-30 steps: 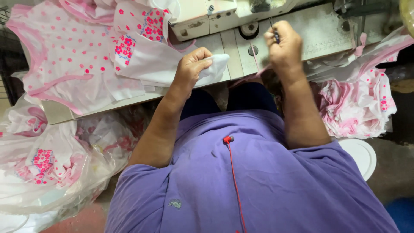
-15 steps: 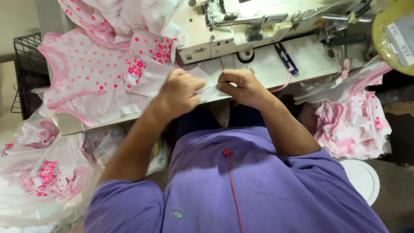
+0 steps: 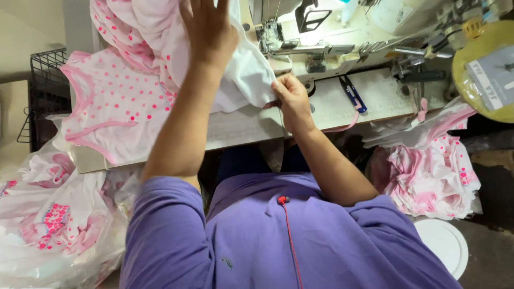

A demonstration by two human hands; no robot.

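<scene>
Change: since half a second ago my left hand has gone up from the table edge onto the fabric heap; my right hand stays low at the edge, still pinching cloth. The hands were together, now well apart. View also shifted, more of the machine shows.
Bags: one clear plastic bag (image 3: pixel 48 225) far left, stuffed with pink printed cloth, below table level.
Basket: one black wire basket (image 3: pixel 45 80) at the left edge, behind the table.
Garments: one pink dotted garment (image 3: pixel 115 109) spread flat on the table's left part; a bunched heap of the same dotted cloth above it, count unclear.
Left hand: my left hand (image 3: pixel 208 29) lies palm down on the heap, fingers spread apart and flat, pressing, not gripping.
White piece: one white fabric piece (image 3: pixel 243 80) hangs from under the left hand down to the right hand, over the table.
Right hand: my right hand (image 3: pixel 289 99) has fingers closed together, clamped on the lower corner of the white fabric piece, just in front of the machine.
Machine: one sewing machine (image 3: pixel 300 32) beyond the right hand.
Snips: one blue thread snips (image 3: pixel 353 93) on the table, right of the right hand.
Pile: one pile of pink garments (image 3: pixel 433 176) lower right, off the table.
Lid: one white round lid (image 3: pixel 441 243) below that pile.
</scene>
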